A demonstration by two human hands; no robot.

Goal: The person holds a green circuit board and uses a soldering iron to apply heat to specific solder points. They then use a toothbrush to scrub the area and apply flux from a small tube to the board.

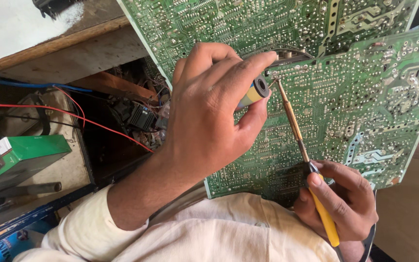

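Left hand [204, 121]: I see it pinched shut on a small yellow-blue solder spool [254, 92] at the joint | green circuit board [364, 97]: upright, solder side facing me | right hand [338, 201]: clamped on yellow-handled soldering iron [311, 170]; long axis runs up-left, tip beside the spool, left hand nearer.

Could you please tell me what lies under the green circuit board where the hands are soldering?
Under the green circuit board, its lower edge rests on the person's cream-clothed lap. Whatever lies beneath the rest of it is covered.
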